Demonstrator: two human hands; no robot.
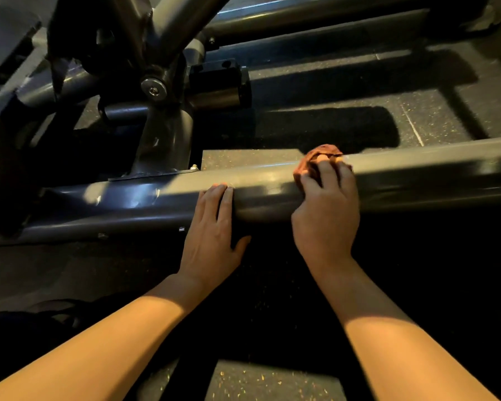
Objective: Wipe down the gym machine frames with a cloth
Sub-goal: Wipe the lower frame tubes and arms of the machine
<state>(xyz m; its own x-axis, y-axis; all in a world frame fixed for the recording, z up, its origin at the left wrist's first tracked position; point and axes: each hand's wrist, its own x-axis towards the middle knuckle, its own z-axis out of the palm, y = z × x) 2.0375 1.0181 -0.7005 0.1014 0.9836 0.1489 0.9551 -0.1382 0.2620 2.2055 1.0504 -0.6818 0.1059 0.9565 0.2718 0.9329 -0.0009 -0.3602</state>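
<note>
**Cloth on the low rail**

The cloth (pixel 320 160) is a small, rust-brown rag, bunched into a wrinkled wad. It sits on top of the rail (pixel 417 175), a thick grey tube running across the floor from left to right, glossy enough to catch streaks of light. Most of the wad is hidden under fingers; only its crumpled far edge and left side show.

The right hand (pixel 327 209) reaches over the rail from the near side, fingers curled over the top and clamped down on the cloth, pressing it to the metal. The left hand (pixel 213 227) lies just beside it to the left, fingers straight and together, flat against the rail's near face with the thumb spread out below; it holds nothing.

Further left, an upright post (pixel 168 140) is bolted to the rail by a base plate, and above it a pivot (pixel 154 88) joins several slanting tubes. A second rail (pixel 315 15) runs along the back. The floor (pixel 272 380) is dark rubber matting with pale flecks, crossed by the frame's shadows.
</note>
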